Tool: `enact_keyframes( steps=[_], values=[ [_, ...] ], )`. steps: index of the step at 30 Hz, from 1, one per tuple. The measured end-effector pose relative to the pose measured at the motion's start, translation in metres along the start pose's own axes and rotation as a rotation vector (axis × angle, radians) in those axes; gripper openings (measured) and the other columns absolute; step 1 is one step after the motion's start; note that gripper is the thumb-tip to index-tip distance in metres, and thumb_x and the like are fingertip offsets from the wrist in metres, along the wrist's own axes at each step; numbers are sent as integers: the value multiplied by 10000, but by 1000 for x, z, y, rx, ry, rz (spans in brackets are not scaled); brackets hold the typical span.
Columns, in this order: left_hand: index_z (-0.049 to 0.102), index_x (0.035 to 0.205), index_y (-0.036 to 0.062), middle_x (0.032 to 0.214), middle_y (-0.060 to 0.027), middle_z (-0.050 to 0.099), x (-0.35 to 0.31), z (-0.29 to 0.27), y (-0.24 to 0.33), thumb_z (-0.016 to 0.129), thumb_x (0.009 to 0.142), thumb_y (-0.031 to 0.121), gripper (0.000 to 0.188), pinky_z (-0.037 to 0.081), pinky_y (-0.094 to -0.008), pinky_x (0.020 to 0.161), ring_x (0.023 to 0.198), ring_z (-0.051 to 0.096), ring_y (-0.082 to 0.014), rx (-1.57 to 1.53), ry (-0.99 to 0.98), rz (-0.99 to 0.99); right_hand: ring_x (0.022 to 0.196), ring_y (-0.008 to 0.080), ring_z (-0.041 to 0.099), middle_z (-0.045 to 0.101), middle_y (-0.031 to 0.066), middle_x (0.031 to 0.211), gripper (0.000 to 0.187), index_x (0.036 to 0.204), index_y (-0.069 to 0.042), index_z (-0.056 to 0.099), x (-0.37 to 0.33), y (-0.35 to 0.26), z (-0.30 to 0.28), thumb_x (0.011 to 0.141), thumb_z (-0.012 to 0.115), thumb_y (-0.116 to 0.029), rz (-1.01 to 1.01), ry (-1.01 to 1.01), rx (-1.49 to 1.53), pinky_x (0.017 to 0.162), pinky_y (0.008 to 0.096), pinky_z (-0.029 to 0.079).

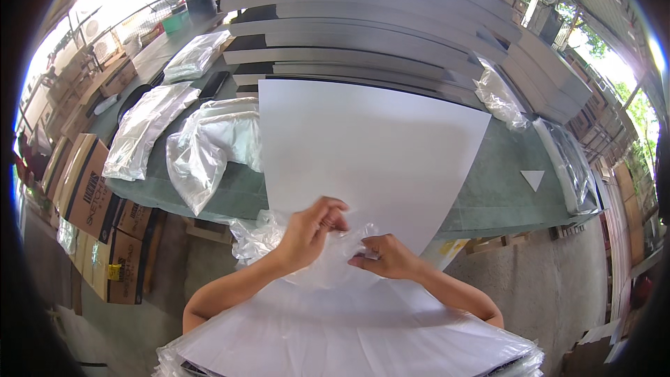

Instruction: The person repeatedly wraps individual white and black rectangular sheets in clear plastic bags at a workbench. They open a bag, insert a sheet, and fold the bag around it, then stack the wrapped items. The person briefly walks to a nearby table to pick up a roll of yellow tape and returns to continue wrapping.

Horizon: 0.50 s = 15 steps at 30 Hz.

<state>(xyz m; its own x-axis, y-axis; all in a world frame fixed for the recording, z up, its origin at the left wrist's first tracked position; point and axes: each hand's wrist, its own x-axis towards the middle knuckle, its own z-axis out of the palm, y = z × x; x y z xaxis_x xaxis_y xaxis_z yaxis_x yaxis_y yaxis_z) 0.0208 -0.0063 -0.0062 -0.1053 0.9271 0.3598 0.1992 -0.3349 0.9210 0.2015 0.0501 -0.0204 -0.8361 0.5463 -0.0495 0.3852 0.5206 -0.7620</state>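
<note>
A thin, crumpled clear plastic bag (328, 258) spreads between my two hands at the near edge of the table. My right hand (385, 258) pinches its right side between thumb and fingers. Curled above the film's left part is my left hand (313, 232); its fingertips come close to the plastic, but what they grip is hidden. Just beyond both hands lies a large white board (370, 146), flat on the table, its near end partly covered by the bag. Closest to me, a wide fanned stack of clear plastic sleeves (349, 338) fills the bottom of the view.
Behind the white board rises a tall pile of grey boards (363, 35). Plastic-wrapped packs (150, 126) sit on the green table (481, 202) at left, another wrapped pack (567, 167) at right, near a white triangular scrap (532, 179). Cardboard boxes (91, 181) stand left of the table.
</note>
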Motion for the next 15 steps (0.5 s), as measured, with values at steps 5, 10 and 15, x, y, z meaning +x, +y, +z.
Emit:
enact_keyframes(
  steps=[5,10,15],
  values=[
    [537,915,32,689,-34,554,5,-47,4,567,824,141,146,440,-232,602,654,555,-95,225,-61,-223,633,162,549,594,80,712,337,808,17,567,-12,-7,-19,736,674,-295,230,-355,143,575,298,430],
    [447,1064,38,861,-128,585,-29,-8,3,682,708,129,436,450,-339,680,795,582,-269,186,-550,-159,776,191,585,611,89,823,359,1019,-27,535,-22,-6,-11,734,646,-214,-56,-488,359,681,306,448],
    [478,1060,52,911,-92,600,-25,-21,-11,674,699,48,410,469,-296,703,834,599,-204,257,-512,-219,963,248,542,563,119,1034,570,1117,-57,505,-25,-9,-66,630,741,-235,-56,83,-42,804,322,432]
  ],
)
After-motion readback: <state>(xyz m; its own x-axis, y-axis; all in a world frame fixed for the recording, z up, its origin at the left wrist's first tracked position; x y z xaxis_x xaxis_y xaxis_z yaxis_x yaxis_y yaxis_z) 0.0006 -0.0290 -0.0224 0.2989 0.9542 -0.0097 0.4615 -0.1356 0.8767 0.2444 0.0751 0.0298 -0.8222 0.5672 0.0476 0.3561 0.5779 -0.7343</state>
